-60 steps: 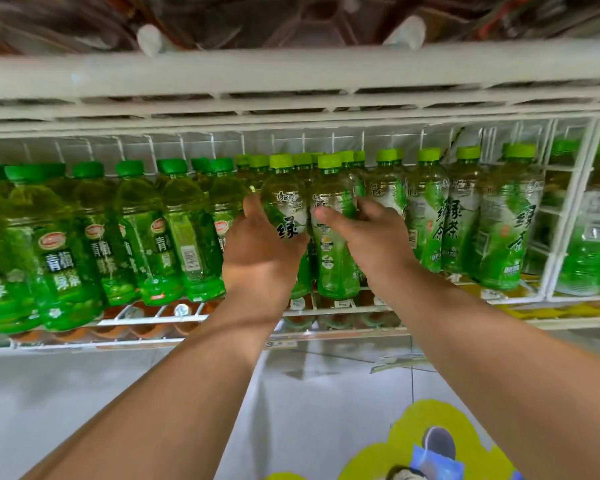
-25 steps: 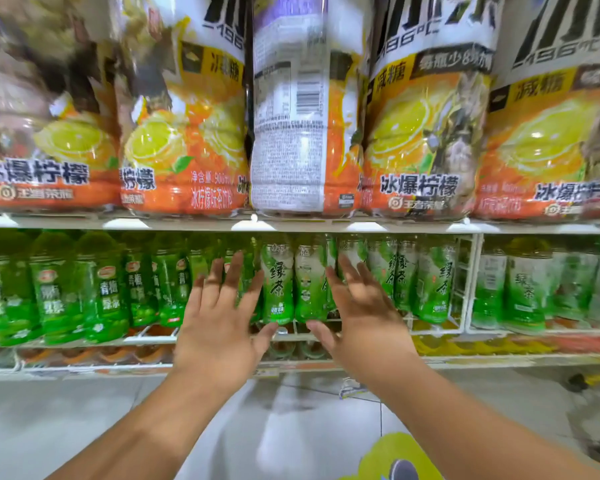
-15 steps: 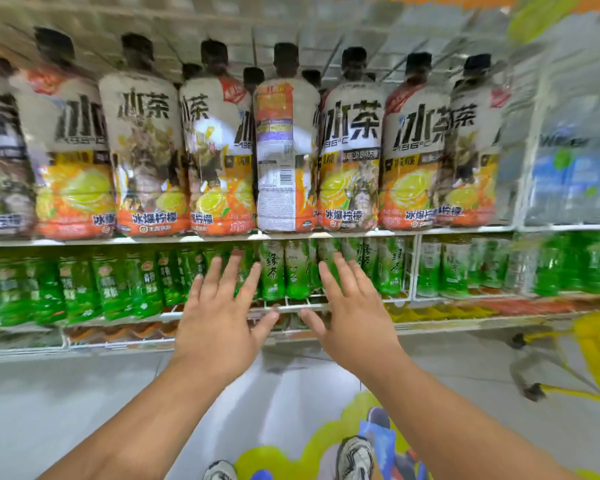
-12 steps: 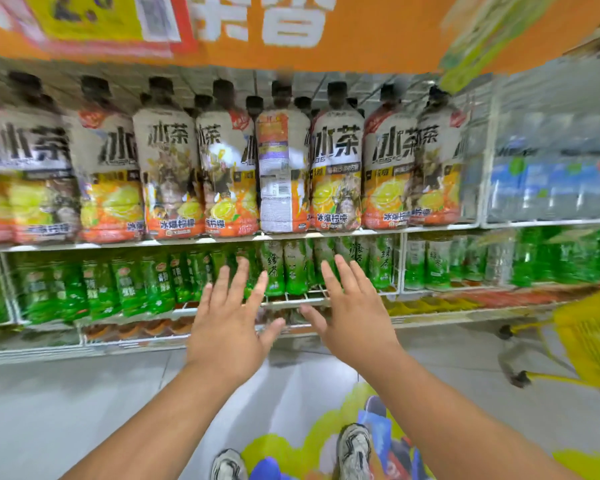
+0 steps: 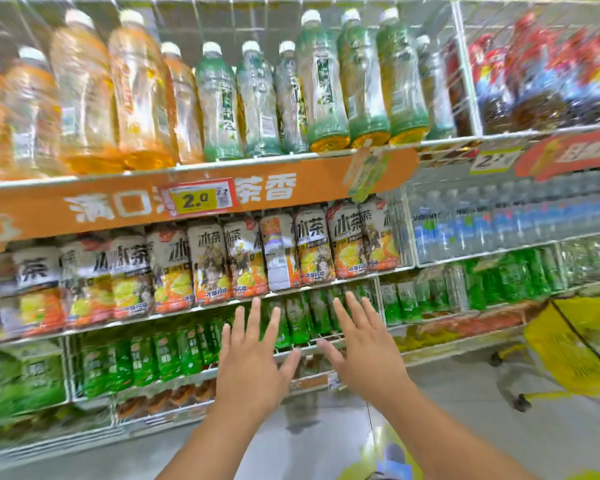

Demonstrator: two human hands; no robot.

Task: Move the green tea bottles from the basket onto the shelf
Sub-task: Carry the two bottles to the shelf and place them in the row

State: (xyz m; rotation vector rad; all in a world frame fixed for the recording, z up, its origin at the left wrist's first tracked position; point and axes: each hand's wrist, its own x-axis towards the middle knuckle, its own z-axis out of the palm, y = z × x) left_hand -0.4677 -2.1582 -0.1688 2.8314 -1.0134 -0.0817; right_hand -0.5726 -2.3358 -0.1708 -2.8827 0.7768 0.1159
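Green tea bottles (image 5: pixel 300 318) stand in rows on the low white wire shelf (image 5: pixel 323 344). My left hand (image 5: pixel 252 358) and my right hand (image 5: pixel 361 351) hover side by side in front of that shelf, fingers spread, holding nothing and touching no bottle. A yellow basket (image 5: pixel 579 344) on wheels shows at the right edge; its contents are too blurred to make out.
Large lemon tea bottles (image 5: pixel 243 254) fill the shelf above, under an orange banner with a price tag (image 5: pixel 198 200). Pale tea bottles (image 5: pixel 219 102) sit on the top shelf, water bottles (image 5: pixel 499 220) to the right. Grey floor lies below.
Both hands let go of two green tea bottles on the shelf and drew back with fingers spread. The view rose and pulled away, bringing upper shelves and the yellow basket into sight.
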